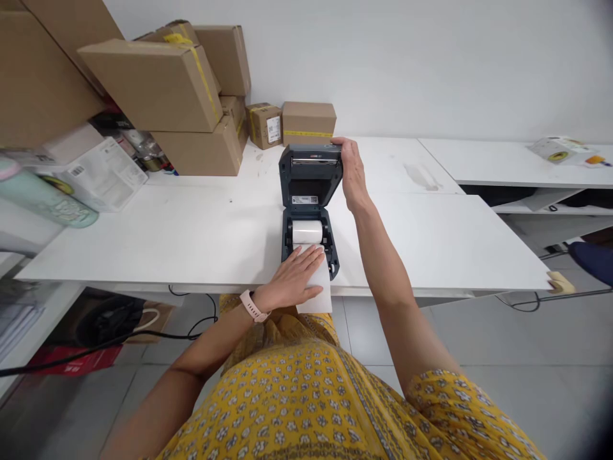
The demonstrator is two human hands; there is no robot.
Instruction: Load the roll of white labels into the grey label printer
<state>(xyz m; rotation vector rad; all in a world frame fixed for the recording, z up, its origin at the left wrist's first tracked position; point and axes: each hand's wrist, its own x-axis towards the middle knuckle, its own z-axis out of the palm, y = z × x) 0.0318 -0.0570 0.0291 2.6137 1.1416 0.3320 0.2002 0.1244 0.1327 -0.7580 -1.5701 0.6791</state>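
A dark label printer (309,220) sits at the front edge of a white table (191,236) with its lid (310,176) raised. Inside lies a white label roll (307,232), and a strip of label paper (318,291) runs out over the front. My left hand (292,281) lies flat with fingers stretched out on that paper at the printer's front. My right hand (352,172) grips the top right edge of the raised lid, fingers curled over it.
Several cardboard boxes (158,89) are stacked at the back left, with smaller boxes (309,123) behind the printer. Packaged goods (103,172) and a pale green bottle (43,198) lie at the left. A second white table (507,163) stands to the right. Cables (143,332) trail on the floor.
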